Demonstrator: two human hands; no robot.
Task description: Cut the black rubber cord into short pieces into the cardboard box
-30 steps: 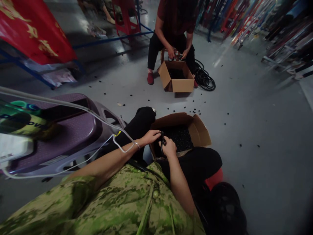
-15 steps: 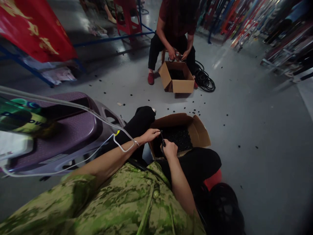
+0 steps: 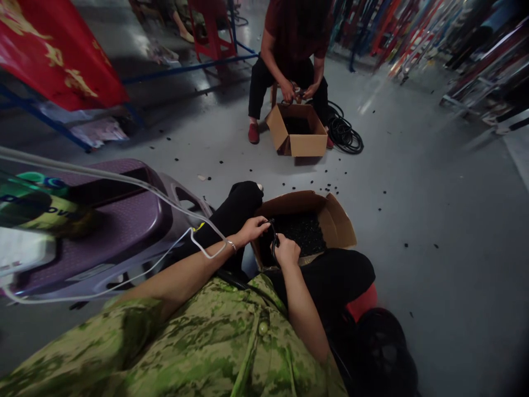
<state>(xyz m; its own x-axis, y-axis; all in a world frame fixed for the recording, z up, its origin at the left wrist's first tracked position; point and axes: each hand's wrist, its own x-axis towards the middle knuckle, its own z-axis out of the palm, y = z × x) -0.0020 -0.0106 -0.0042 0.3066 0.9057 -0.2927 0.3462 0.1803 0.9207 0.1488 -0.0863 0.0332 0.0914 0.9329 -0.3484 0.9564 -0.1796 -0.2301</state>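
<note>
Above an open cardboard box (image 3: 341,226), both of my hands are close together. My right hand (image 3: 288,251) is wrapped round dark scissors (image 3: 275,240), their blades pointing up toward my left fingers. My left hand (image 3: 253,229) is closed in a pinch at the blade end, on what looks like the end of a thin black strip; it is too small and dark to be sure. Many small black pieces (image 3: 303,231) fill the bottom of the box, which stands between my legs. A black ribbed cord (image 3: 231,279) lies across my lap.
A co-worker (image 3: 295,49) sits opposite, hands over another cardboard box (image 3: 308,145), beside a black coil (image 3: 345,135). At left stands a purple stool (image 3: 124,220) with a bottle (image 3: 37,204) and white cable (image 3: 144,184). Black bits dot the floor. A black coil (image 3: 384,347) lies lower right.
My hands stay almost in place, with only a slight shift of the left fingers at the scissors' tips. The view has tilted slightly. The co-worker's hands have moved a little.
</note>
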